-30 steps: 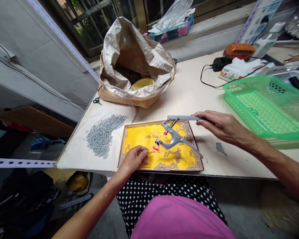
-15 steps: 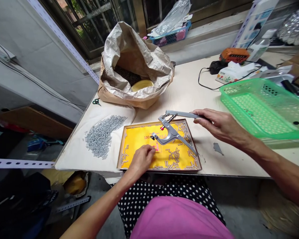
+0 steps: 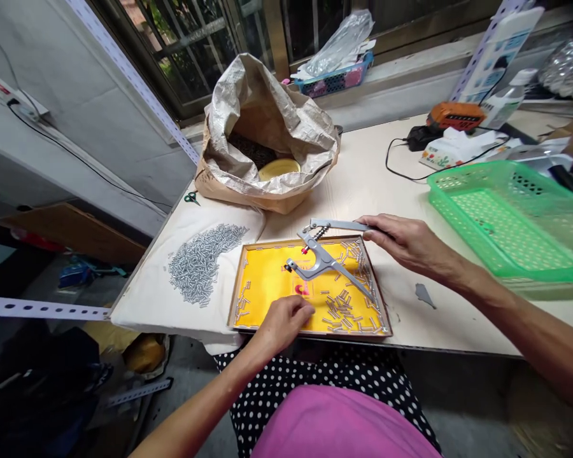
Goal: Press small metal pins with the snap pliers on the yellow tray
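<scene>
My right hand [image 3: 405,243] grips the upper handle of a grey pair of hand-press pliers [image 3: 319,262]. The pliers have a coil spring and a red tip, with handles spread apart, over a shallow tray [image 3: 237,292] that has a yellow floor. Low over the tray's front edge is my left hand [image 3: 285,323], thumb and fingers pressed together. Anything between those fingertips is hidden. Just right of them lies a cluster of small silvery metal pieces [image 3: 340,308], thin and pin-like; more line the tray's sides.
Left of the tray, a heap of small metal pieces [image 3: 203,264] lies on white cloth. Behind stands an open sack [image 3: 277,197] with a yellow bowl [image 3: 279,168] inside. Green scissors [image 3: 191,198] lie beside it. On the right are a green basket [image 3: 501,254] and an orange battery [image 3: 456,116].
My left hand has moved right and toward the tray's front edge. The pliers have shifted slightly left with my right hand still on the handle. The camera view has shifted a little.
</scene>
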The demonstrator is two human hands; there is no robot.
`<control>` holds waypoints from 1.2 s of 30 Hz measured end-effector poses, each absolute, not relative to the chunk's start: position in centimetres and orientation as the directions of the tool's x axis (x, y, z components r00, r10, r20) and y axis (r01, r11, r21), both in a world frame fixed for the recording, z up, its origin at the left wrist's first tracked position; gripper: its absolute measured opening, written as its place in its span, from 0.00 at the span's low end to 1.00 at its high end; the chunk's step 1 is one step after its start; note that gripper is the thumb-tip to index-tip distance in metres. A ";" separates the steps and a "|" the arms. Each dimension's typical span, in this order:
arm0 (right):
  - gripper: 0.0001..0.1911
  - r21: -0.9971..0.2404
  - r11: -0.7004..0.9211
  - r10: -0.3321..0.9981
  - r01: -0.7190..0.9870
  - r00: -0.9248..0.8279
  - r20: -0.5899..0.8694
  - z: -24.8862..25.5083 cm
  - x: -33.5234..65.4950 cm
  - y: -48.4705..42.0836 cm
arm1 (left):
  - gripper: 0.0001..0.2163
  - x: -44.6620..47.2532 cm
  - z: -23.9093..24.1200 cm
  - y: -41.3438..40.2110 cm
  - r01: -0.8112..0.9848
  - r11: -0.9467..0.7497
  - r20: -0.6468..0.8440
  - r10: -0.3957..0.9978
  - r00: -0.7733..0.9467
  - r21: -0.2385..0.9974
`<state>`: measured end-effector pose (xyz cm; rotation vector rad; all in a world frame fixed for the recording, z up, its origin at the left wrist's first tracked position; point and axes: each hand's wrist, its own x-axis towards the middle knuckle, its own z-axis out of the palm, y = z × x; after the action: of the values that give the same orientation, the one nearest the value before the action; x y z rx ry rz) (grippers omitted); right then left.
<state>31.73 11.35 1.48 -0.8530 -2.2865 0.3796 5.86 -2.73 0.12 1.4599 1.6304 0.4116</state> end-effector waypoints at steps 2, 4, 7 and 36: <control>0.18 -0.457 0.765 0.638 0.454 -0.631 0.442 0.8 30.8 12.1 | 0.15 2.8 1.0 -3.8 0.599 0.318 -0.379 0.925 -0.026 0.735; 0.20 -0.449 0.784 0.603 0.429 -0.695 0.390 -0.2 29.2 13.0 | 0.16 -1.2 1.7 -4.6 0.569 0.388 -0.348 0.919 -0.183 0.725; 0.22 -0.456 0.817 0.519 0.352 -0.794 0.318 -1.9 25.8 13.8 | 0.15 -7.6 2.3 -5.1 0.695 0.403 -0.120 0.900 -0.420 0.595; 0.10 -0.377 0.784 0.534 0.493 -0.846 0.005 -4.4 19.7 4.5 | 0.09 -11.2 -0.1 -0.4 0.906 0.316 0.015 0.943 -0.333 0.283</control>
<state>19.67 4.46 -4.40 -0.8257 -2.8615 0.5582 -11.24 -0.40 -0.14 1.7148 2.4199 0.3629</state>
